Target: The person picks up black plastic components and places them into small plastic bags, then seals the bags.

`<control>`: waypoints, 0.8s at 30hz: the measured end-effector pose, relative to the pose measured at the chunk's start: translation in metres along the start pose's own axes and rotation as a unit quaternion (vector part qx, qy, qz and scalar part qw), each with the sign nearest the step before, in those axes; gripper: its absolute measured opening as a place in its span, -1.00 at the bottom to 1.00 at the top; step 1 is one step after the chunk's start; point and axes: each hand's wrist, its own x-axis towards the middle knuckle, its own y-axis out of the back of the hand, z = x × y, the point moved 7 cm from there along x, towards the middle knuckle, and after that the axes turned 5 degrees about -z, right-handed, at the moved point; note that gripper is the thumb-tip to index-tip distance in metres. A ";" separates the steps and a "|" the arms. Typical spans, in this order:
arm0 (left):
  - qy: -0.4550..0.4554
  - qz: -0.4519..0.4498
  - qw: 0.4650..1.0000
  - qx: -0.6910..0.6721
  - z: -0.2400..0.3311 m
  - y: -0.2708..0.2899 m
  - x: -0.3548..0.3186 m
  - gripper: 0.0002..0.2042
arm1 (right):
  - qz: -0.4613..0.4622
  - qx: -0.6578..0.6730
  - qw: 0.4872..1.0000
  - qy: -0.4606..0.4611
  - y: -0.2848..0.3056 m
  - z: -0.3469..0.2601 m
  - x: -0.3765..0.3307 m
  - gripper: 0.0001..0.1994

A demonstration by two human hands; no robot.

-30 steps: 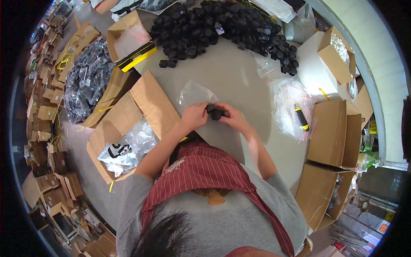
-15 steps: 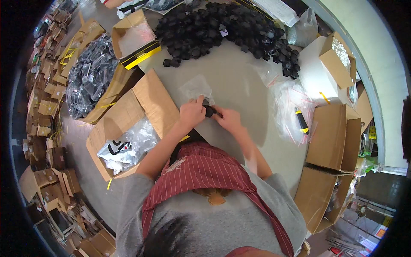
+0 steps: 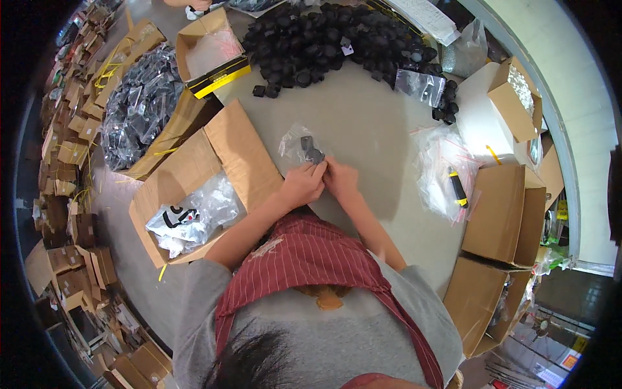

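Observation:
Both hands meet at the near end of a small clear plastic bag (image 3: 290, 141) over the grey table. Two dark rounded pieces of a black plastic part (image 3: 313, 155) show in or against the bag; its exact kind is unclear. My left hand (image 3: 304, 184) is closed, fingertips at the bag's near edge below the part. Close beside it, my right hand (image 3: 341, 178) is closed too, thumb and fingers pinching at the same edge. The fingers partly hide what they pinch. Beyond them lies a heap of black plastic parts (image 3: 311, 48).
A filled clear bag (image 3: 421, 87) rests on the heap's right end. Loose clear bags (image 3: 431, 162) and a yellow-black utility knife (image 3: 458, 188) lie to the right. An open carton (image 3: 243, 155) stands at left, a crate of bagged parts (image 3: 139, 117) behind it. Cartons (image 3: 495, 207) line the right.
The black part has gone from between my fingers to the clear bag. My hands have come together and lower. A filled bag now lies on the right end of the heap.

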 end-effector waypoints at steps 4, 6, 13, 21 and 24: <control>-0.008 0.017 1.000 -0.021 0.000 -0.001 0.000 -0.60 | -0.039 0.009 0.999 0.036 -0.009 0.005 0.013 -0.83; 0.010 0.007 1.000 -0.014 -0.004 -0.001 -0.001 -0.61 | -0.072 0.043 0.996 0.024 -0.013 0.004 0.017 -0.77; 0.182 0.021 0.983 0.019 -0.032 0.008 -0.022 -0.62 | -0.093 0.089 0.992 -0.002 0.010 -0.006 0.005 -0.64; 0.215 0.010 0.976 0.016 -0.047 -0.003 -0.037 -0.74 | -0.196 0.013 0.980 0.036 -0.015 -0.024 0.002 -0.54; 0.212 0.004 0.977 0.025 -0.046 0.005 -0.036 -0.76 | -0.230 -0.013 0.970 0.072 -0.017 -0.030 -0.002 -0.59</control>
